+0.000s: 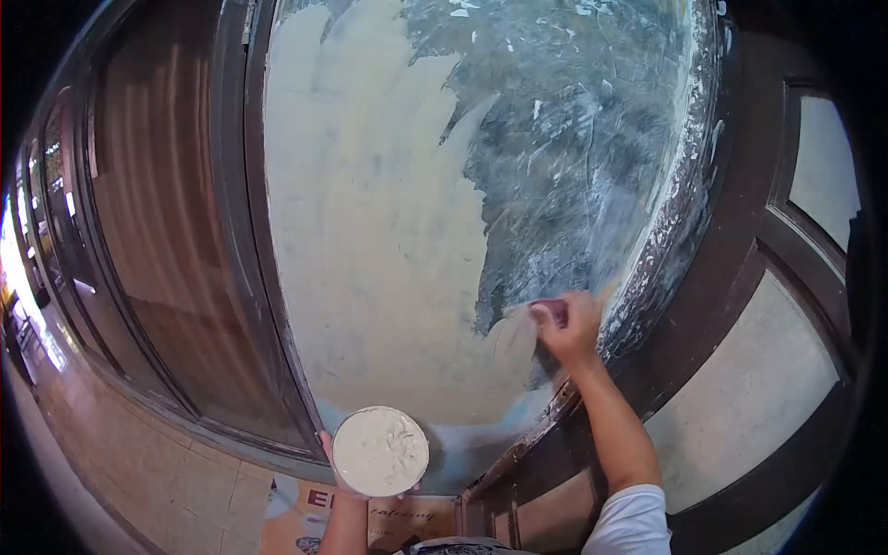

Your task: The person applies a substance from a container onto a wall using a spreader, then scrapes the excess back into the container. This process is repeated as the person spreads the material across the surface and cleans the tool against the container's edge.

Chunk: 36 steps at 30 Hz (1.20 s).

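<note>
Cream-coloured paste fills a round container (380,451), which my left hand (340,472) holds from below and the side at the bottom centre. My right hand (575,328) is closed around a reddish scraper (552,312) at the lower right of the wall panel. The scraper's edge lies against the panel. Smooth cream coating (370,213) covers the left and lower parts of the panel, and the upper right part (564,176) is a mottled grey-green with whitish streaks.
Dark-framed glass (166,203) stands at the left, above a tiled floor (176,462). A dark panelled door (731,277) is at the right. Paste-spattered trim (680,185) borders the panel's right side. A printed sheet (296,513) lies below the container.
</note>
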Motion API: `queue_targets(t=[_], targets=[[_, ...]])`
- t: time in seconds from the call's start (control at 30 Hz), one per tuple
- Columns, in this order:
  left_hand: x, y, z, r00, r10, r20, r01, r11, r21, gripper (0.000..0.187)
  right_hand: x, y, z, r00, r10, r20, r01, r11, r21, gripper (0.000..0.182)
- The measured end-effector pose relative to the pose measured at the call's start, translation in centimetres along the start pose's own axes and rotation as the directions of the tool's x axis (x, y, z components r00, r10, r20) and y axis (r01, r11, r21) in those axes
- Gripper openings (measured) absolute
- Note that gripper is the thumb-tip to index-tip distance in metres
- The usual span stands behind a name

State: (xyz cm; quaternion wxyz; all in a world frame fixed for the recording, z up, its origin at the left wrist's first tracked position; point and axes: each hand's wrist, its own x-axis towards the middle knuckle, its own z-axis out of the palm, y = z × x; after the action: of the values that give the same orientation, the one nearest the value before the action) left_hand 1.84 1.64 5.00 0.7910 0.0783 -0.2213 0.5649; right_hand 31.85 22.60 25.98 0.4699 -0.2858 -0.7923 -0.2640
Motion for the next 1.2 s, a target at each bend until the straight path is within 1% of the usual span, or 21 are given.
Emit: queue_targets(t=[0.07,0.13,0.2,0.27,0.33,0.4,0.43,0.47,0.53,0.63,0.73,0.77,0.8,0.87,0.93,0.97,1.0,1.07,1.1,1.13,1.2], targets=[[-0.2,-0.2,-0.1,0.992,0.081,-0.093,-0.079,0.996,0.031,0.11,-0.6,1.4,0.0,0.941,0.181,-0.286,-0.149,0.98,0.13,0.032],[0.4,-1.2,1.7,0.964,0.136,-0.228,-0.155,0.986,-0.066,0.117,-3.6,1.3,0.2,0.992,0.036,-0.119,-0.022,0.993,0.118,0.031],[0.7,-0.9,1.2,0.998,0.023,-0.057,-0.019,0.997,0.076,0.117,-4.7,0.4,0.2,0.907,-0.333,0.257,0.36,0.931,-0.062,0.03],[0.9,-1.6,2.3,0.958,0.15,-0.245,-0.176,0.98,-0.087,0.116,-3.0,1.2,0.2,0.942,-0.257,0.214,0.289,0.947,-0.136,0.03],[0.9,-1.4,1.7,0.966,0.119,-0.231,-0.115,0.993,0.031,0.115,0.0,1.0,-1.1,0.878,0.403,-0.257,-0.375,0.914,0.154,0.034],[0.7,-1.4,1.5,0.964,0.127,-0.234,-0.12,0.992,0.047,0.115,-1.3,3.1,0.0,0.872,0.249,-0.421,-0.249,0.967,0.055,0.038],[0.6,-1.4,1.4,0.963,0.138,-0.231,-0.126,0.99,0.065,0.114,-2.5,2.6,-0.2,0.997,0.079,-0.019,-0.08,0.996,-0.038,0.038],[0.6,-1.1,1.1,0.964,0.136,-0.229,-0.125,0.99,0.06,0.114,-3.7,2.0,-0.4,0.913,-0.088,0.398,0.118,0.992,-0.051,0.038],[0.3,-0.4,0.0,0.998,0.006,-0.056,-0.001,0.996,0.089,0.108,-4.0,1.1,0.1,0.907,-0.301,0.294,0.322,0.947,-0.025,0.037],[0.4,0.1,-1.2,0.999,-0.042,-0.002,0.042,0.99,0.136,0.109,0.0,1.1,-0.2,0.972,0.179,-0.155,-0.172,0.983,0.059,0.036],[0.5,-0.5,-0.2,0.997,0.026,-0.072,-0.019,0.996,0.089,0.109,-0.7,1.4,0.1,0.903,0.42,-0.089,-0.374,0.871,0.318,0.035],[0.5,-1.1,0.4,0.973,0.112,-0.202,-0.101,0.993,0.068,0.117,-1.4,1.2,-0.9,0.99,0.036,0.135,-0.049,0.994,0.096,0.034],[0.6,-1.2,0.7,0.973,0.114,-0.199,-0.103,0.993,0.065,0.117,-2.5,0.8,-0.5,0.99,0.031,0.136,-0.044,0.994,0.096,0.034],[0.8,-1.5,1.3,0.955,0.123,-0.272,-0.134,0.991,-0.023,0.117,-4.6,0.0,1.2,0.897,-0.363,0.253,0.385,0.922,-0.041,0.033],[0.7,-1.4,1.5,0.943,0.14,-0.303,-0.174,0.981,-0.09,0.117,-1.0,-0.4,0.1,0.951,-0.222,0.215,0.237,0.97,-0.045,0.036],[0.3,-0.7,-0.1,0.964,0.131,-0.233,-0.132,0.991,0.01,0.116,0.3,-0.3,-0.2,0.992,0.078,-0.097,-0.071,0.995,0.072,0.035],[0.6,-0.7,0.1,0.98,0.115,-0.162,-0.098,0.989,0.109,0.115,0.9,-0.2,-0.3,0.849,0.399,-0.346,-0.317,0.909,0.269,0.035],[0.6,-1.1,0.5,0.975,0.125,-0.183,-0.118,0.992,0.052,0.114,-0.5,1.4,0.2,0.843,0.324,-0.429,-0.297,0.946,0.13,0.034],[0.7,-1.3,1.1,0.97,0.132,-0.204,-0.136,0.991,-0.006,0.113,-1.5,0.9,-0.3,0.987,0.161,0.019,-0.161,0.987,0.005,0.034],[0.6,-1.1,0.4,0.97,0.133,-0.203,-0.137,0.99,-0.009,0.113,-2.0,0.6,-0.6,0.878,0.0,0.479,0.024,0.999,-0.043,0.035],[0.4,-0.2,-0.8,0.982,0.089,-0.167,-0.056,0.98,0.192,0.107,-1.4,0.6,-0.7,0.908,-0.021,0.419,0.054,0.996,-0.068,0.034]])
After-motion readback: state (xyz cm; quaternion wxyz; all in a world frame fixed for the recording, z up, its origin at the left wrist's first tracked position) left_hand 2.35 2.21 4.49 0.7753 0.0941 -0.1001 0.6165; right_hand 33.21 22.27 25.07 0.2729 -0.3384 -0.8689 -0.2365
